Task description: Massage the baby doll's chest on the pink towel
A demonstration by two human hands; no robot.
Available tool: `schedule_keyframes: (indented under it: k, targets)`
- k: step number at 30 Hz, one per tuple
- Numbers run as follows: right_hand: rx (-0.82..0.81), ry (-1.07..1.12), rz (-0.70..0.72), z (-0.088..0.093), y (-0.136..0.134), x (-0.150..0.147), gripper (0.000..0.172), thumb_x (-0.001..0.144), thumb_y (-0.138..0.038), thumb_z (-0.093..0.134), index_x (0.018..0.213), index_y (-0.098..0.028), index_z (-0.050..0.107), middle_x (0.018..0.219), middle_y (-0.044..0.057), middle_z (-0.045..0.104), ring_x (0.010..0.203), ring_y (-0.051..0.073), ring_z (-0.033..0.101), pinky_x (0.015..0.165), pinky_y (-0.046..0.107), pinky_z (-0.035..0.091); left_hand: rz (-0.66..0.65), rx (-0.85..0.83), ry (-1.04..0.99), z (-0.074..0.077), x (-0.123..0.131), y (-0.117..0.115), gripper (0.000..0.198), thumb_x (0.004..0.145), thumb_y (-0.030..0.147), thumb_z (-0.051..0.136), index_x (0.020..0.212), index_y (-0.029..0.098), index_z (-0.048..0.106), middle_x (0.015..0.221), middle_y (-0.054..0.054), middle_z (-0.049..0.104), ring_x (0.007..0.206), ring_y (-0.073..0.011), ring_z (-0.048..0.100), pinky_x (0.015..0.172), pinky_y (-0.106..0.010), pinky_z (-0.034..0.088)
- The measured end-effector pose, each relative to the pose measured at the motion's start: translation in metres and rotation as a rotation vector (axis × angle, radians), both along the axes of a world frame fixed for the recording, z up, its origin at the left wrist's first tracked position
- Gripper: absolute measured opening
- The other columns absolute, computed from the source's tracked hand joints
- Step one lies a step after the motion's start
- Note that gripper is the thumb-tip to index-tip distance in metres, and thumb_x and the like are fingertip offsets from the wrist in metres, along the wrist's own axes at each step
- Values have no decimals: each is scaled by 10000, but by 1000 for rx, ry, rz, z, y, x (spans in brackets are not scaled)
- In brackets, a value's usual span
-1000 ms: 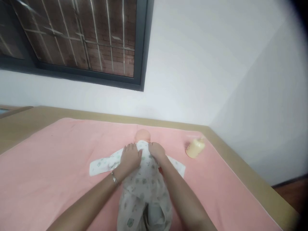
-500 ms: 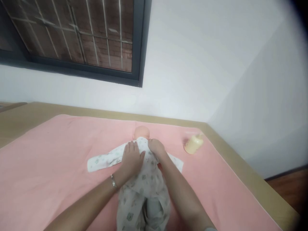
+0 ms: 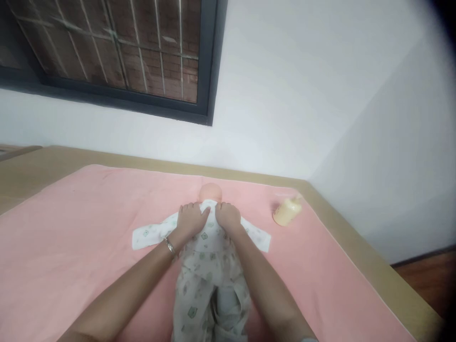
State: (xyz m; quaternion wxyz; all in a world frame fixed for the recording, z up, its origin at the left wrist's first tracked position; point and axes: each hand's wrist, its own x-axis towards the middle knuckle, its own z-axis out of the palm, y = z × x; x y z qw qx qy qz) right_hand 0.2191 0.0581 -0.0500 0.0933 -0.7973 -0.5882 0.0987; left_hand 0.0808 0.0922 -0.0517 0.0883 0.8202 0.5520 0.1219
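Note:
A baby doll lies on its back on a pink cloth point(image 3: 71, 237), its bare head point(image 3: 211, 191) pointing away from me. It wears a white garment point(image 3: 210, 270) with small green prints, and the sleeves are spread out to both sides. My left hand point(image 3: 190, 219) rests on the doll's left-side shoulder with fingers curled over the garment near the collar; a bracelet is on that wrist. My right hand point(image 3: 228, 217) is closed on the garment at the other side of the collar. Both hands sit just below the doll's head, thumbs nearly touching.
A pale yellow bottle point(image 3: 287, 212) lies on its side on the cloth to the right of the doll. The cloth covers a tan table point(image 3: 359, 247) set into a corner of white walls. A dark-framed barred window point(image 3: 107, 47) is at the upper left.
Both hands have slid up from the doll's chest to the collar by its neck and drawn closer together. The left hand's fingers have gone from flat to curled.

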Motion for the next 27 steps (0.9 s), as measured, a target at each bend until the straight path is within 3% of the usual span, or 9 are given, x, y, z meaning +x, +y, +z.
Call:
schedule_keyframes:
  k: [4, 8, 27]
  targets:
    - [-42, 108, -35, 1, 13, 10, 563, 977, -385, 189, 1091, -119, 672, 1097, 167, 658, 1014, 294, 612, 855, 397, 444, -12, -161, -34, 4, 4, 17, 698, 885, 638, 185, 1015, 152, 668, 970, -147, 700, 955, -299, 633, 861, -395, 408]
    - [-31, 126, -33, -3, 13, 11, 580, 972, -413, 191, 1084, -132, 685, 1107, 159, 660, 1033, 287, 608, 872, 389, 441, -17, -238, -69, 0, 7, 28, 766, 850, 708, 167, 1046, 168, 674, 1011, -145, 700, 942, -299, 644, 784, -358, 436]
    - [3, 103, -100, -16, 13, 6, 544, 970, -394, 225, 1043, -136, 699, 1038, 166, 675, 996, 286, 620, 850, 389, 442, 16, -200, -46, -21, 10, 31, 779, 866, 687, 137, 992, 140, 677, 998, -165, 697, 928, -294, 647, 775, -348, 439]
